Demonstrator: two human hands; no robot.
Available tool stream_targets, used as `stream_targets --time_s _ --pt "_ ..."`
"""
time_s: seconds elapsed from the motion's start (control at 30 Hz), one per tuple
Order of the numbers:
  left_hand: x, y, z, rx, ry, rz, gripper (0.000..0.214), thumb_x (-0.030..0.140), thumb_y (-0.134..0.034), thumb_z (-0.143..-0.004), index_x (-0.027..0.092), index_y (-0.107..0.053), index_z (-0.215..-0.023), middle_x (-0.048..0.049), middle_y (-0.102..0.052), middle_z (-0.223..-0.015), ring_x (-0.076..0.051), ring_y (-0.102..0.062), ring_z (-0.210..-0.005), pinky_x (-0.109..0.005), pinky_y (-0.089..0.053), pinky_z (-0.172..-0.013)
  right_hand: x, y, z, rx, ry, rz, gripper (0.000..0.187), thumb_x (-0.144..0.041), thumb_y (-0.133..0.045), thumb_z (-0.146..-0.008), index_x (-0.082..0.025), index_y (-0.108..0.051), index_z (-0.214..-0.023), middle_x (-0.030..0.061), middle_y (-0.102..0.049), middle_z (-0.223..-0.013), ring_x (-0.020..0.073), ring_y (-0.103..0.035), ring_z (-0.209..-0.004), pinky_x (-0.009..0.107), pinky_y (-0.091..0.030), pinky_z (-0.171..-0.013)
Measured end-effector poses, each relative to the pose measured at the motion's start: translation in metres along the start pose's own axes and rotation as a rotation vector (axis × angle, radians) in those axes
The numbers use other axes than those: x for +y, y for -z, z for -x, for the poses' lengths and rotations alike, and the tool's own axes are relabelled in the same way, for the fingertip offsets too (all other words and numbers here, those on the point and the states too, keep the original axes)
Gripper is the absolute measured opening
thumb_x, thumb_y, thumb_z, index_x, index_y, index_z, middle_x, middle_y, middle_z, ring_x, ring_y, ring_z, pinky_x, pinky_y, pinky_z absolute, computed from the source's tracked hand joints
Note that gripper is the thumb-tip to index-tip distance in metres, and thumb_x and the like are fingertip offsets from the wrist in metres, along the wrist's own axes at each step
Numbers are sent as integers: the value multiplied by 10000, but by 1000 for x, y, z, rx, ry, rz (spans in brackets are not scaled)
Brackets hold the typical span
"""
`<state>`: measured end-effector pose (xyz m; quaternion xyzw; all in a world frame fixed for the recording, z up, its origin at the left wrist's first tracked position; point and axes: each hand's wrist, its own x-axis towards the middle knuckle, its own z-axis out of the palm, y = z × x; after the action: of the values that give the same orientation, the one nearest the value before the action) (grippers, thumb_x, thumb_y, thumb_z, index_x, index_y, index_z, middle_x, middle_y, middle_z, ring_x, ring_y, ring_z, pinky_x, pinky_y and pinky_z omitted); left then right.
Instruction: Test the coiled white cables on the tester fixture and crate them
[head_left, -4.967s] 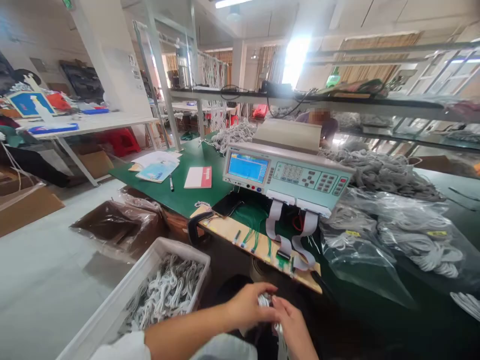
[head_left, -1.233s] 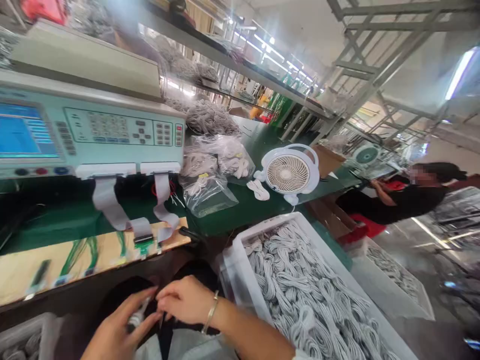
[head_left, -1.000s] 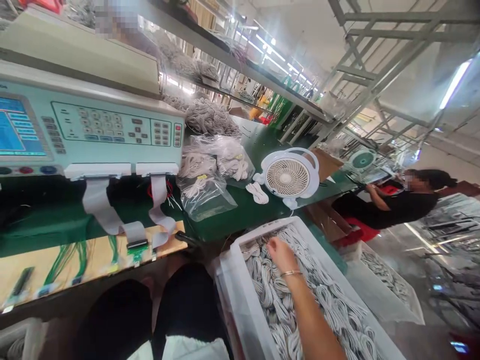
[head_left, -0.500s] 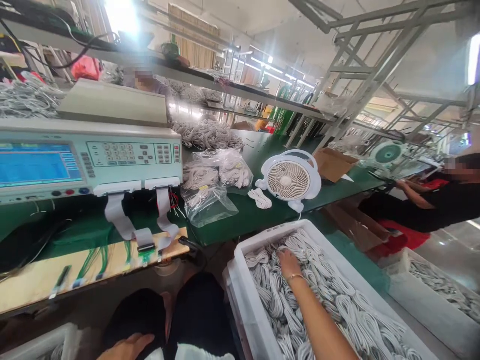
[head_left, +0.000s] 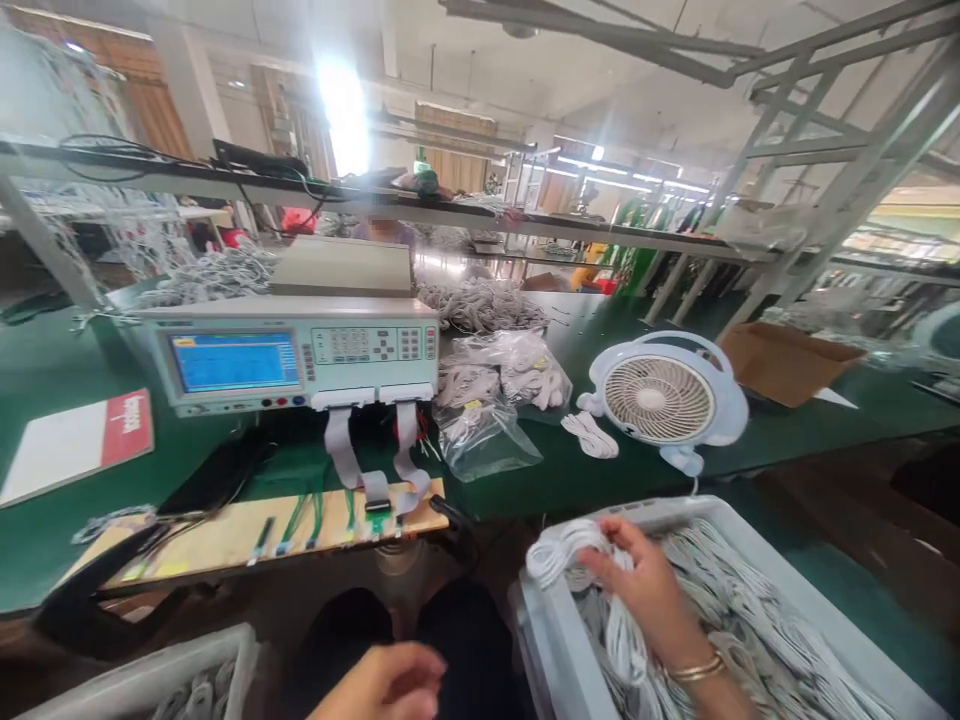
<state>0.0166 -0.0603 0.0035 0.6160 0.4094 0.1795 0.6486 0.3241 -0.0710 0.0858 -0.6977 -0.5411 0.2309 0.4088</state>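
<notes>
My right hand [head_left: 645, 585] is closed on a coiled bundle of white cable [head_left: 559, 550], lifted above the near left corner of a white plastic bin [head_left: 574, 655]. Many more coiled cable bundles [head_left: 750, 580] fill that bin. A loop of cable hangs down beneath my fingers. Over my lap, my left hand [head_left: 390, 685] has loosely bent fingers, a little blurred, and holds nothing that I can see. In front of it lies a wooden board [head_left: 217, 535] with green wires and connectors, joined by grey ribbon cables [head_left: 345, 450] to a tester [head_left: 300, 350] with a lit screen.
On the green table [head_left: 517, 490] are a white fan [head_left: 660, 400], plastic bags of cable [head_left: 487, 410], a single white coil [head_left: 590, 435], a cardboard box [head_left: 791, 365] and a booklet [head_left: 75, 445]. Another bin [head_left: 240, 660] stands at lower left. A shelf [head_left: 480, 215] crosses behind.
My right hand has come up out of the bin with a cable bundle. My left hand has risen from the lower edge and moved right. The view has turned left.
</notes>
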Motion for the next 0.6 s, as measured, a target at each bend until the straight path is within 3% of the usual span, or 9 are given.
stream_targets --time_s 0.03,0.1,0.2,0.27,0.33,0.4,0.47,0.53,0.6 --pt "13 -3 -5 -5 -58 80 360 508 -561 -613 211 -610 -809 -26 -586 -741 -149 -510 -665 -247 -400 -636 -16 -19 6 -132 32 -132 265 -370 -616 -638 -198 -543 -825 8 -569 -735 192 -520 -672 271 -400 -619" --pt "32 -3 -14 117 -157 249 346 489 -525 -666 188 -587 -823 -28 -570 -752 -132 -496 -676 -224 -390 -633 -40 -57 14 -388 81 -335 262 -348 -634 -626 -197 -559 -827 9 -573 -739 189 -512 -667 265 -395 -605" --pt "38 9 -17 165 -114 502 418 509 -516 -666 167 -556 -903 -50 -571 -810 -143 -507 -728 -239 -391 -666 -64 -100 16 -546 153 -429 231 -353 -616 -657 -202 -558 -821 11 -571 -753 177 -506 -656 255 -393 -582" --pt "28 21 -13 191 36 639 471 548 -476 -673 159 -547 -930 -64 -571 -845 -152 -517 -742 -255 -399 -652 -77 -119 16 -530 295 -317 173 -320 -592 -700 -212 -553 -830 18 -581 -795 176 -511 -699 261 -398 -626" --pt "14 33 -6 218 146 749 477 563 -435 -691 150 -557 -897 -63 -570 -826 -143 -523 -698 -255 -404 -610 -91 -135 19 -563 556 -79 68 -237 -526 -767 -219 -559 -823 23 -598 -820 165 -508 -727 269 -389 -672" --pt "2 42 -1 167 165 844 430 523 -471 -693 135 -566 -851 -54 -569 -753 -120 -514 -611 -235 -395 -556 -103 -149 27 -658 847 174 132 -163 -454 -809 -228 -568 -802 16 -611 -801 149 -498 -698 268 -384 -651" --pt "-7 48 1 132 114 920 348 429 -554 -673 112 -568 -815 -44 -562 -678 -101 -496 -554 -206 -371 -521 -107 -162 35 -742 1025 296 189 -120 -429 -811 -243 -571 -835 11 -610 -840 140 -493 -690 258 -388 -624" --pt "-11 52 0 185 70 970 295 335 -609 -649 105 -560 -826 -42 -564 -673 -96 -499 -563 -193 -361 -523 -103 -172 39 -769 973 235 226 -115 -423 -798 -243 -555 -929 30 -583 -945 148 -500 -774 263 -402 -673" --pt "-13 53 -2 278 60 990 307 303 -621 -643 118 -537 -873 -42 -573 -716 -103 -513 -597 -200 -371 -547 -94 -178 36 -699 705 103 220 -154 -397 -803 -208 -552 -949 51 -578 -933 156 -512 -805 264 -411 -712"
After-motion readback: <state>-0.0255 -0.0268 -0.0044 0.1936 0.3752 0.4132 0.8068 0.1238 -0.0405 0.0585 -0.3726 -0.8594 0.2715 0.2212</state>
